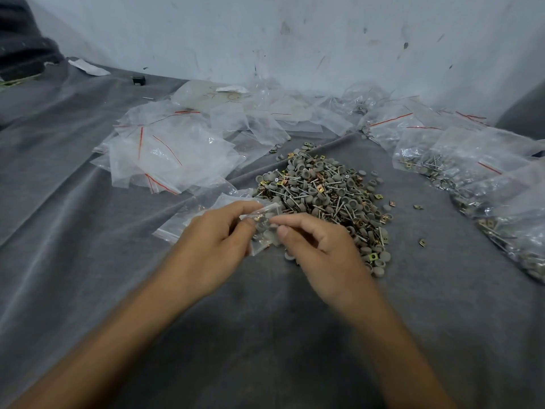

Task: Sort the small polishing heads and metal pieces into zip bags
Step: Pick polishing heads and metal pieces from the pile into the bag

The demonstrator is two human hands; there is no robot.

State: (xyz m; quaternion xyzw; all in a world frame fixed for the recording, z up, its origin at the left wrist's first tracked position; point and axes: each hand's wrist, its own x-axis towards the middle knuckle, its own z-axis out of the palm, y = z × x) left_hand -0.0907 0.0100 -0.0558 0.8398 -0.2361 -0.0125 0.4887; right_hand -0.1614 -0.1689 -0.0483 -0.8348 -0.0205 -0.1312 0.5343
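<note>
between both hands, a small zip bag [263, 228] holds grey heads and brass bits; the left hand [215, 234] and right hand [317, 246] pinch it, just beside the pile [324, 190].

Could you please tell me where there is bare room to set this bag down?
Bare cloth lies along the near side and far left of the empty bags. A narrower strip runs between the pile and the filled bags, dotted with stray pieces. The back is crowded.

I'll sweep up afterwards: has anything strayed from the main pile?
Yes. A few brass square pieces lie loose on the grey cloth, right of the pile and apart from it.
</note>
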